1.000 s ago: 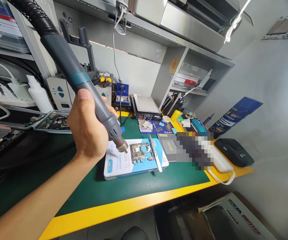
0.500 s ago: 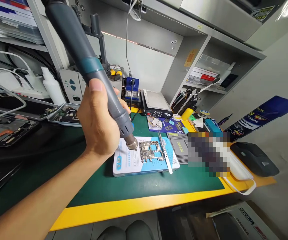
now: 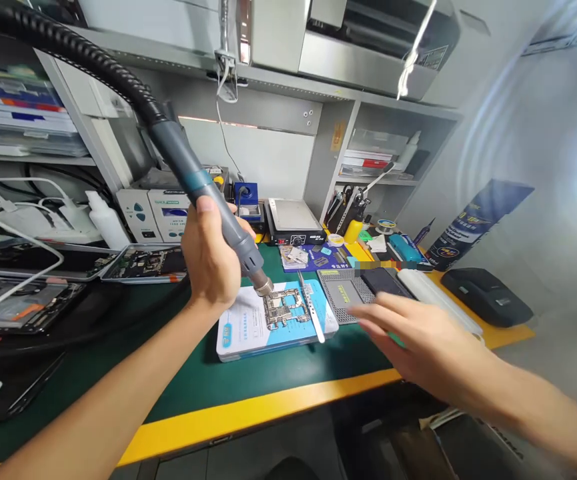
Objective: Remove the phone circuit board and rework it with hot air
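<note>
My left hand [image 3: 213,257] is wrapped round the grey handle of a hot air gun [image 3: 228,227], its metal nozzle tilted down at the upper left corner of a phone circuit board [image 3: 283,310]. Whether the nozzle touches the board I cannot tell. The board lies on a flat white and blue box [image 3: 248,333]. Along the board's right side, metal tweezers [image 3: 313,310] rest on the same box. My right hand [image 3: 413,330], slightly blurred, hovers over the mat to the right of the tweezers, fingers stretched out and holding nothing.
A perforated grey plate [image 3: 341,293] lies right of the box, beside a dark phone-like slab [image 3: 385,283]. Behind stand a small heating plate [image 3: 293,220] and a soldering iron stand [image 3: 247,200]. Opened device parts [image 3: 13,307] and a white cable [image 3: 23,253] lie at left.
My right hand has come into view from the right. The camera view has shifted, showing the hot air gun's hose. My left hand keeps its grip, and the nozzle is nearer the board's corner.
</note>
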The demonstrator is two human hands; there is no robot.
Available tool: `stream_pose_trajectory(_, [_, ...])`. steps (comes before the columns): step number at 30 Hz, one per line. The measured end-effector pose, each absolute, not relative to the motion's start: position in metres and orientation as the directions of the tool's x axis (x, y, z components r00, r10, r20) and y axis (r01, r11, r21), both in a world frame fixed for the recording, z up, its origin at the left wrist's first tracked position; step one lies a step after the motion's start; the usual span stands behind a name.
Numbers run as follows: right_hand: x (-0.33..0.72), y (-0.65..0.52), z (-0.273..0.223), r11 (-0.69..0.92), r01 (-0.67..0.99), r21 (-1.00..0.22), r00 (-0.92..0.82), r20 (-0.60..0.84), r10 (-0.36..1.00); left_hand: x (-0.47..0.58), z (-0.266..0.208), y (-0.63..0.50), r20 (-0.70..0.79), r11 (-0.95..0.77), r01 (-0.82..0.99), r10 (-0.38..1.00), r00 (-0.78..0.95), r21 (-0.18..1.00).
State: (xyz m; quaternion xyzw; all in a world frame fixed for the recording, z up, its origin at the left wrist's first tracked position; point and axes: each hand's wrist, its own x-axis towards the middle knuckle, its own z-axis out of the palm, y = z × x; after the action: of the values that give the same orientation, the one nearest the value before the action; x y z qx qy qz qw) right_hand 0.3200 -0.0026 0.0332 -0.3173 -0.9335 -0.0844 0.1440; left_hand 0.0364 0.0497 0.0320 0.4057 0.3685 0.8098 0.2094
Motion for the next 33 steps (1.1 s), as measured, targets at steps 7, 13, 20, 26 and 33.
stream_pose_trajectory(7, [0.262,0.072,0.035,0.862,0.198,0.467,-0.976,0.008,0.219,0.047,0.025,0.062,0.501,-0.632,-0.028,0.64,-0.582,0.774])
stream_pose_trajectory(13, [0.263,0.085,0.036,0.88,-0.004,0.474,-0.999,-0.047,0.021,0.042,0.02,0.05,0.442,-0.604,-0.046,0.632,-0.637,0.796])
stream_pose_trajectory(20, [0.278,0.101,0.043,0.956,0.005,0.294,-0.978,0.2,-0.057,0.038,0.02,0.052,0.412,-0.59,-0.051,0.62,-0.667,0.806])
stream_pose_trajectory(26, [0.25,0.08,0.043,0.649,0.197,-0.735,-0.294,0.587,0.754,0.037,0.017,0.053,0.42,-0.585,-0.022,0.608,-0.674,0.811])
stream_pose_trajectory(33, [0.21,0.099,0.023,0.169,-0.237,-0.957,-0.228,0.224,0.948,0.033,0.018,0.068,0.45,-0.614,-0.03,0.61,-0.652,0.789])
